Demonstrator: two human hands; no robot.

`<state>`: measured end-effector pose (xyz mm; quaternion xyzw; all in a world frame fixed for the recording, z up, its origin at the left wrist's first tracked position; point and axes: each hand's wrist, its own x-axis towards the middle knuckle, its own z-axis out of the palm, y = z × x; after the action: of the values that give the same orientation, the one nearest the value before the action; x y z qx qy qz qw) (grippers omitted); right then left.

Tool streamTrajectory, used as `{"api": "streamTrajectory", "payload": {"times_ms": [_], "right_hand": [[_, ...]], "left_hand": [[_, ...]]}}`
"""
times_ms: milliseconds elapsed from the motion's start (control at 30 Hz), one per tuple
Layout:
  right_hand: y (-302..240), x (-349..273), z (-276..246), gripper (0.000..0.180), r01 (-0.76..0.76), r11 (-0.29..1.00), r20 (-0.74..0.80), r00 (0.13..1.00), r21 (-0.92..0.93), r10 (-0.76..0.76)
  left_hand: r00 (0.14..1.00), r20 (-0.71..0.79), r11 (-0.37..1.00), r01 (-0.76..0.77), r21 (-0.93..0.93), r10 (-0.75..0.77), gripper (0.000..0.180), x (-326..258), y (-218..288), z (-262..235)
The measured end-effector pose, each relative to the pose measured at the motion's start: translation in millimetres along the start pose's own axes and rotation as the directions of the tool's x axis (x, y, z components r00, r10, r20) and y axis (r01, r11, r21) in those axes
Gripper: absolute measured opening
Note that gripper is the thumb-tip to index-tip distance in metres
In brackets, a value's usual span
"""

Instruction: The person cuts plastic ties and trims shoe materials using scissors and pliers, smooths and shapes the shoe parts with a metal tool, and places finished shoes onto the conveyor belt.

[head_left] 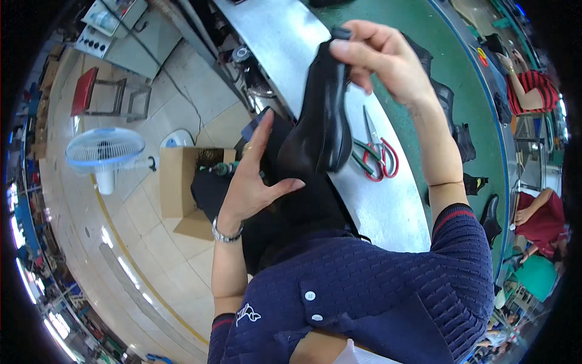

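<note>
A black leather boot (pixel 317 112) hangs in front of me over the bench edge, its toe end toward my body. At its top, my right hand (pixel 388 64) is closed on the boot between thumb and fingers. My left hand (pixel 250 185), a metal watch at its wrist, is beside the toe end with thumb and fingers apart; it holds nothing. To the right of the boot, red-handled scissors (pixel 394 156) lie on the metal bench. A green-handled tool (pixel 362 159) lies against them, its working end not clear to me.
The narrow metal bench (pixel 397 212) runs beside a green conveyor (pixel 379 15) carrying several black boots (pixel 464 142). Co-workers in red (pixel 533 91) sit beyond it. On the left are a cardboard box (pixel 176 182), a fan (pixel 104 148) and a red-seated stool (pixel 85 91).
</note>
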<state>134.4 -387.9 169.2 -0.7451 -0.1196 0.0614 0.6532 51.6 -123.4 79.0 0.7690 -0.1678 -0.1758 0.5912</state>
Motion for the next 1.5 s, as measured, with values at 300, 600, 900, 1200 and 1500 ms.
{"api": "streamTrajectory", "payload": {"times_ms": [300,600,900,1200,1500], "right_hand": [[39,-22,100,0.022,-0.064,0.981,0.214,0.977,0.183,0.023],[179,-132,58,0.047,-0.235,0.408,-0.22,0.972,-0.882,0.085],[184,-148,46,0.047,-0.375,0.442,-0.286,0.924,-0.815,0.256],[109,-103,89,0.059,-0.572,0.748,0.038,0.802,0.336,0.596],[51,-43,162,0.068,-0.751,0.637,0.483,0.629,0.173,0.61]], "left_hand": [[0.996,-0.07,0.872,0.009,-0.489,-0.049,0.116,-80,-47,14],[0.946,-0.268,0.878,0.035,-0.478,-0.184,0.121,-139,-77,-3],[0.736,-0.353,0.682,0.198,-0.704,-0.577,0.052,-181,-91,-53],[0.75,-0.24,0.679,0.351,-0.645,-0.616,0.068,-118,-68,-52],[0.744,-0.513,0.893,0.259,-0.369,-0.428,0.062,-99,-96,-52]]}}
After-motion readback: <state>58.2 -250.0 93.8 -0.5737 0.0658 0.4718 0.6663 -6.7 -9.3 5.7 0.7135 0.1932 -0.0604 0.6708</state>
